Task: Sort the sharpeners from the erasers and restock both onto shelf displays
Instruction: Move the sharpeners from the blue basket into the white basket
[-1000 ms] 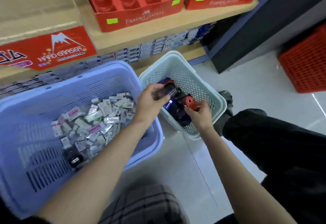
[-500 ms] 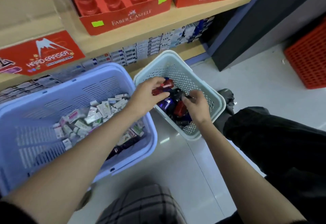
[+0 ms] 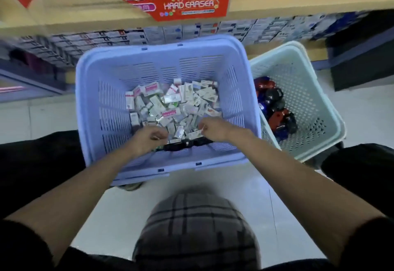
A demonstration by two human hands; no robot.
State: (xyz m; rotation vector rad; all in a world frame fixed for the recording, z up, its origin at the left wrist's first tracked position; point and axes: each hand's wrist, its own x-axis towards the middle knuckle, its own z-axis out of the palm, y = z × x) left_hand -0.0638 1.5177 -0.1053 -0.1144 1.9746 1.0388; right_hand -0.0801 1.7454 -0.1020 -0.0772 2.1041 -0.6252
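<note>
A pile of small white wrapped erasers [image 3: 170, 104] lies in the big blue basket [image 3: 106, 100] in front of me. A few dark sharpeners [image 3: 183, 146] sit at the near edge of that pile. Both hands are down inside this basket. My left hand [image 3: 149, 140] rests on the pile's near left with its fingers curled; what it holds is hidden. My right hand [image 3: 213, 130] pinches one wrapped eraser [image 3: 195, 134] at the pile's near right. Red, blue and black sharpeners [image 3: 275, 108] lie in the pale green basket [image 3: 332, 108] to the right.
A red "Hard Eraser" display box [image 3: 187, 4] stands on the wooden shelf above. Rows of small boxes [image 3: 191, 29] fill the lower shelf behind the baskets. My plaid-clad knee [image 3: 196, 232] is low in the middle, over a pale tiled floor [image 3: 362, 110].
Both hands left the pale green basket and moved left into the blue one. The sharpener in my left hand is gone from it. My view swung left and down.
</note>
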